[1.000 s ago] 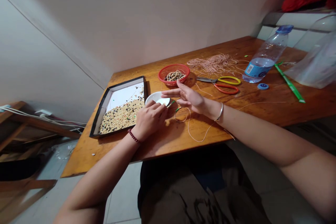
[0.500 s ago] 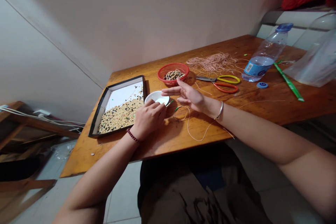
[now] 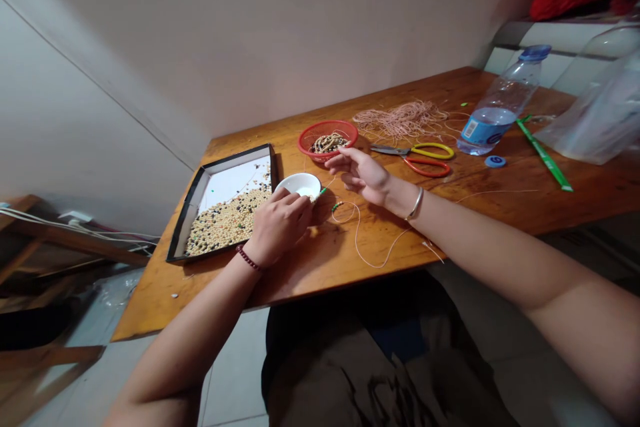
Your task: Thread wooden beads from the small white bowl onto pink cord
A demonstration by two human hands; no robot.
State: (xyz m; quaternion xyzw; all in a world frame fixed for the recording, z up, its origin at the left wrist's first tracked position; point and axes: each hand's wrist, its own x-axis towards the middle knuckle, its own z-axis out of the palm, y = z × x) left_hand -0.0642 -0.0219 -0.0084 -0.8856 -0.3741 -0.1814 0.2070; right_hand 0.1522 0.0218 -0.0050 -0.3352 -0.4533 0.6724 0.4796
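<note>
Wooden table point(image 3: 300, 280). Left hand point(image 3: 277, 223): fingers curled closed at the rim of a white dish point(image 3: 299, 185), hold unclear; black-rimmed bead tray point(image 3: 235, 159) just beside. Right hand point(image 3: 360, 175): open, empty, above a green-beaded cord point(image 3: 338, 206). Beyond it: red basket point(image 3: 327, 140), scissors point(image 3: 413, 159).

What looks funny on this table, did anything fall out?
Yes, one small pale speck, probably a bead, sits alone on the wooden table. It lies outside the black-rimmed tray of beads, so it looks spilled.
</note>
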